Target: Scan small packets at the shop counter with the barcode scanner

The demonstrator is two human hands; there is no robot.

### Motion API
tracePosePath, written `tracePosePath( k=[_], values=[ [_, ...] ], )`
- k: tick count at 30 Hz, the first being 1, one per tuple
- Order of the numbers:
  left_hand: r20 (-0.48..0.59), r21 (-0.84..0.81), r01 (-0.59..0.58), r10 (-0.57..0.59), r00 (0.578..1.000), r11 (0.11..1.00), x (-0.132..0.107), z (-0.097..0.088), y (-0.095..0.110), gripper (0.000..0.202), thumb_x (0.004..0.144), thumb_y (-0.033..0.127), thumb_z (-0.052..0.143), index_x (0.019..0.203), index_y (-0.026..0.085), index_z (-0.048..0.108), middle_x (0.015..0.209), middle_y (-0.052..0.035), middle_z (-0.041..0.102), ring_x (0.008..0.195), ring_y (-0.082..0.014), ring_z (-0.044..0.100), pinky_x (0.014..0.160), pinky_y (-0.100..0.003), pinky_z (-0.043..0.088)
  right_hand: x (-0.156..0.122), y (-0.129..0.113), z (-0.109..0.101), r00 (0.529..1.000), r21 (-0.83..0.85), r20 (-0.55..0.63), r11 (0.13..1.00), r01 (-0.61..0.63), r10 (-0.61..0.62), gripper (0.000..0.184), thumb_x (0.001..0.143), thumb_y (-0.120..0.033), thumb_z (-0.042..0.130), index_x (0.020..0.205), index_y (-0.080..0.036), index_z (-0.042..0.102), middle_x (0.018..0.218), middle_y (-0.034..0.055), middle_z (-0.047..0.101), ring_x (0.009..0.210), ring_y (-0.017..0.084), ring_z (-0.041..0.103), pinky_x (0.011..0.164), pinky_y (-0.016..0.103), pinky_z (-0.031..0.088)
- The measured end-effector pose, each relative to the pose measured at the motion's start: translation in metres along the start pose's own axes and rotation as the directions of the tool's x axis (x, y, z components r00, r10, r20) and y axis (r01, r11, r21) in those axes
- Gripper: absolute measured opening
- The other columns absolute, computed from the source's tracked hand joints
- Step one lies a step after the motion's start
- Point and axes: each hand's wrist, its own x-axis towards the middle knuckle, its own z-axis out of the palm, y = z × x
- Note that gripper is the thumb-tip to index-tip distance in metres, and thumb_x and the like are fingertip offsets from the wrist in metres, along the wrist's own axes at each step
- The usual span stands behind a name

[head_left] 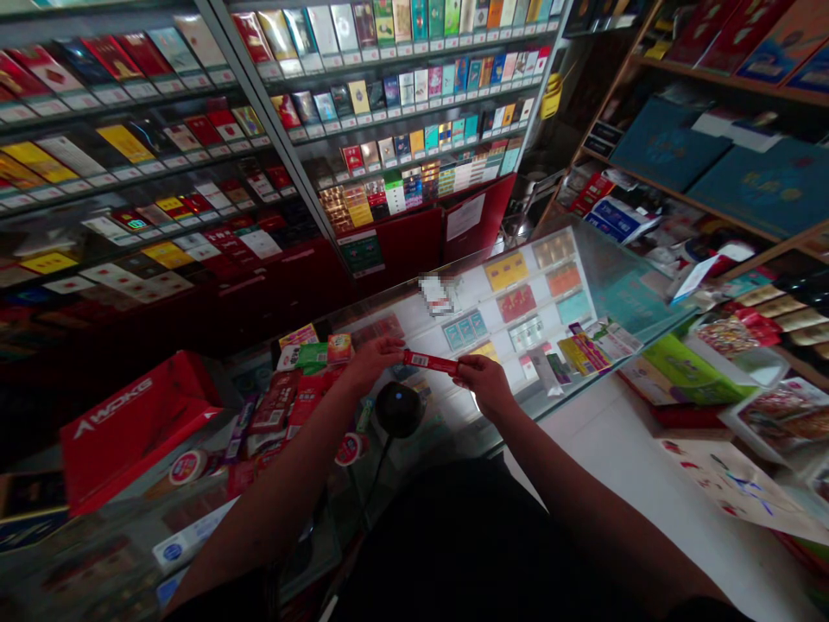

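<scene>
Evidently both hands share one thing: a slim red pack (431, 362), held level and edge-on to the camera above the glass counter (622, 289). The left hand (372, 358) pinches its left end, fingers closed round it. The right hand (485, 384) is closed on the right end in much the same way, though the exact lie of the thumbs is too dim to tell. The pack therefore spans the gap between the two grips. Its middle is bare, and a pale label patch shows near the left end. It hangs just above and slightly beyond a black scanner (398, 409) that sits on the counter, and the two are apart, not touching.

By its look the pack should be light and fairly stiff. It seems to be printed card, probably film-wrapped, and so a little slick under the fingers. Its corners and thin edges would likely dent under a hard squeeze, so fingertip pressure on the short ends, as here, or across the flat faces, seems the sound hold. One hand alone could carry it, I judge.

Loose goods (311, 356) lie heaped on the glass just left of the left hand, with a red box (136, 428) farther left. Shelves (401, 86) of packs stand behind the counter.
</scene>
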Motion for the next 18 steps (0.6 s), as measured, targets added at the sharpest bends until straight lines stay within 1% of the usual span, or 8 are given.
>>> tracePosePath(
  k=[3,8,11,15,18],
  values=[
    [-0.008,-0.004,-0.012,0.012,1.000,1.000,-0.001,0.005,0.005,0.054,0.062,0.042,0.090,0.104,0.014,0.071,0.091,-0.0063,0.074,0.081,-0.0199,0.067,0.081,-0.036,0.050,-0.001,-0.003,-0.002,1.000,0.020,-0.009,1.000,-0.011,0.011,0.035,0.057,-0.031,0.087,0.086,-0.017,0.070,0.078,0.0039,0.075,0.071,0.021,0.074,0.069,0.033,0.061],
    [-0.034,0.071,-0.030,0.032,0.999,0.997,-0.005,0.017,0.020,0.051,0.063,0.044,0.089,0.101,0.014,0.074,0.090,-0.0065,0.074,0.081,-0.0201,0.066,0.082,-0.036,0.049,-0.004,-0.007,-0.009,0.999,0.045,-0.048,0.999,0.021,-0.019,0.033,0.057,-0.029,0.087,0.083,-0.016,0.070,0.074,0.0029,0.074,0.064,0.017,0.071,0.062,0.029,0.060],
    [-0.016,0.071,-0.050,0.051,0.999,0.996,-0.006,0.026,0.029,0.050,0.065,0.047,0.087,0.099,0.014,0.073,0.089,-0.0059,0.073,0.079,-0.0187,0.065,0.079,-0.034,0.048,-0.005,-0.011,-0.015,0.997,0.048,-0.074,0.998,0.039,-0.035,0.034,0.056,-0.029,0.088,0.082,-0.016,0.070,0.073,0.0037,0.074,0.065,0.017,0.071,0.061,0.027,0.058],
    [0.028,0.077,-0.082,0.080,0.996,0.994,-0.007,0.043,0.040,0.045,0.069,0.048,0.083,0.098,0.015,0.073,0.090,-0.0062,0.074,0.080,-0.0182,0.063,0.077,-0.032,0.047,-0.005,-0.018,-0.029,0.993,0.038,-0.111,0.998,0.043,-0.039,0.035,0.058,-0.031,0.088,0.084,-0.016,0.070,0.073,0.0056,0.075,0.069,0.019,0.073,0.063,0.027,0.059],
    [0.048,0.091,-0.102,0.098,0.994,0.991,-0.009,0.061,0.051,0.041,0.074,0.048,0.079,0.098,0.015,0.073,0.092,-0.0066,0.074,0.083,-0.0187,0.064,0.079,-0.032,0.047,-0.005,-0.021,-0.044,0.988,0.064,-0.149,0.997,0.049,-0.039,0.038,0.058,-0.031,0.089,0.086,-0.016,0.069,0.072,0.0058,0.076,0.067,0.019,0.074,0.062,0.027,0.059]
  ],
)
